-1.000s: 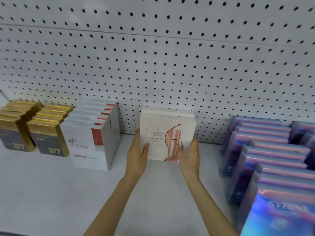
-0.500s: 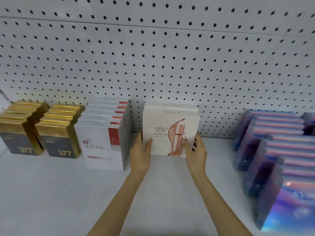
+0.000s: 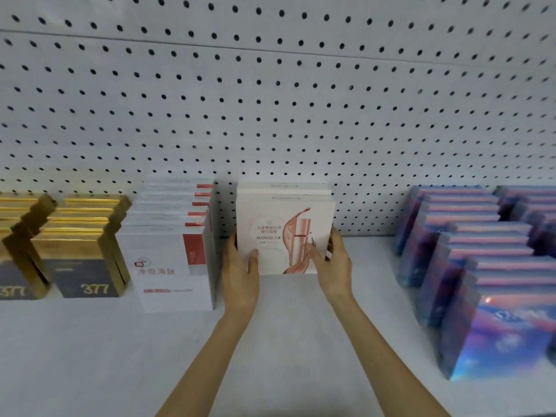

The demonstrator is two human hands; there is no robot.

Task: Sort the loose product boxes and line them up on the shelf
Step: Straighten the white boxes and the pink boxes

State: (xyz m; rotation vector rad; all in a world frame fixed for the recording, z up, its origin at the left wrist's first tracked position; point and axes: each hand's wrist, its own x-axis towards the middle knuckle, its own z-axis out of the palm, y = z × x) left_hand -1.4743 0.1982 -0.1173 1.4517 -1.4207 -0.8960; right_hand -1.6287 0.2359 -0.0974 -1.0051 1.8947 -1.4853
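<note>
A short stack of white and pink MARUBI boxes (image 3: pixel 282 227) stands upright on the white shelf (image 3: pixel 120 356), close to the pegboard back. My left hand (image 3: pixel 240 272) grips the stack's left edge, thumb on the front face. On the stack's right edge sits my right hand (image 3: pixel 332 263), its fingers curled round the side and thumb on the front. The backs of the boxes are hidden.
A row of white and red boxes (image 3: pixel 174 254) stands just left of the stack. Gold and black "377" boxes (image 3: pixel 84 251) fill the far left. Purple-blue iridescent boxes (image 3: pixel 475 266) line the right side. The pegboard wall (image 3: pixel 270 100) closes the back.
Both hands have pushed the pink box stack back towards the pegboard and kept their hold on it. The camera view has shifted to the left.
</note>
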